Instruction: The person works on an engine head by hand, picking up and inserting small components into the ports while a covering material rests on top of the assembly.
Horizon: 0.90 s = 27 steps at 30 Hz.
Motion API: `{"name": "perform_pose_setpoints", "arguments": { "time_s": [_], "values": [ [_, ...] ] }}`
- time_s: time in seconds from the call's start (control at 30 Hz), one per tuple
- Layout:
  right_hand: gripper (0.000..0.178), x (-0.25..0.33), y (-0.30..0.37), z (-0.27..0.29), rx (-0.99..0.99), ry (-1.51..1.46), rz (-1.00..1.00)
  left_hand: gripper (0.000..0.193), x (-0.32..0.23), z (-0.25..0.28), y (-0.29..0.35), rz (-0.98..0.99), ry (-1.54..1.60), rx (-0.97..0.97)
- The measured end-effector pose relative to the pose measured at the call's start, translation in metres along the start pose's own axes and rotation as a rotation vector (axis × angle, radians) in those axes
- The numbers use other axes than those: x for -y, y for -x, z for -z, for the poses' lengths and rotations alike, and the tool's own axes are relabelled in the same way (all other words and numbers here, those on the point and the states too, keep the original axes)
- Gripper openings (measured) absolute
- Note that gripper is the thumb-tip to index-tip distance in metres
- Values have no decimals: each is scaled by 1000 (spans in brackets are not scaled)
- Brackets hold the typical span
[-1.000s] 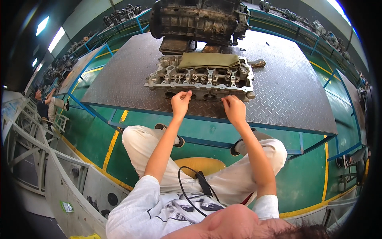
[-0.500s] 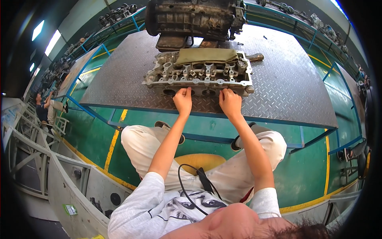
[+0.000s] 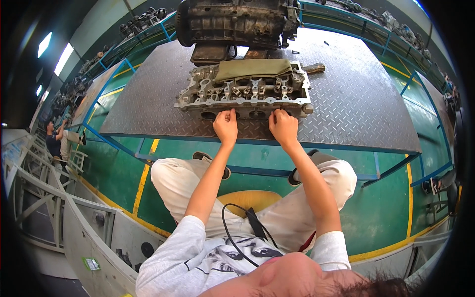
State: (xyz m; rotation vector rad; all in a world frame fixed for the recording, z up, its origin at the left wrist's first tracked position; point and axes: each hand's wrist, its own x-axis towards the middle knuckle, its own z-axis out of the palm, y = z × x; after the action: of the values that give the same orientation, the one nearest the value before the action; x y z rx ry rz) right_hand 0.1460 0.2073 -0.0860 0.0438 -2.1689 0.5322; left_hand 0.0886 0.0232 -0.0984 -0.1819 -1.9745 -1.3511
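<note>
A silver-grey engine cylinder head (image 3: pixel 257 101) lies on the steel table with its valve-gear side up. Against its near side wall, left of centre, my left hand (image 3: pixel 226 126) is closed, fingertips pressed together. My right hand (image 3: pixel 284 127) is closed in a similar pinch farther right along that wall. Whatever the fingertips hold, if anything, is hidden or too small to make out. A folded olive-green cloth (image 3: pixel 253 70) rests over the far part of the cylinder head.
Behind the cylinder head a large dark gearbox-like housing (image 3: pixel 237 22) stands on supports. A worn bar-shaped piece (image 3: pixel 314 68) juts out at the right. Small bolts (image 3: pixel 295 52) lie on the diamond-plate tabletop (image 3: pixel 361 106). Another person (image 3: pixel 55 141) sits far left.
The whole view has shifted slightly, so the table and cylinder head appear a little to the left. Both hands stay closed at the near side, with barely any movement.
</note>
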Motion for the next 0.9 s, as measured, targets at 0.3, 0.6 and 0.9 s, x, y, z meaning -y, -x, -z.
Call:
{"name": "perform_pose_setpoints", "arguments": {
  "time_s": [0.3, 0.6, 0.9],
  "values": [
    [18, -1, 0, -3, -33, 26, 67, 25, 6, 3, 5, 57, 4, 20],
    [18, -2, -3, -8, -33, 55, 88, 22, 2, 0, 1, 92, 80, -65],
    [16, 1, 13, -4, 250, 55, -5, 24, -12, 18, 28, -154, -126, 111]
  ]
}}
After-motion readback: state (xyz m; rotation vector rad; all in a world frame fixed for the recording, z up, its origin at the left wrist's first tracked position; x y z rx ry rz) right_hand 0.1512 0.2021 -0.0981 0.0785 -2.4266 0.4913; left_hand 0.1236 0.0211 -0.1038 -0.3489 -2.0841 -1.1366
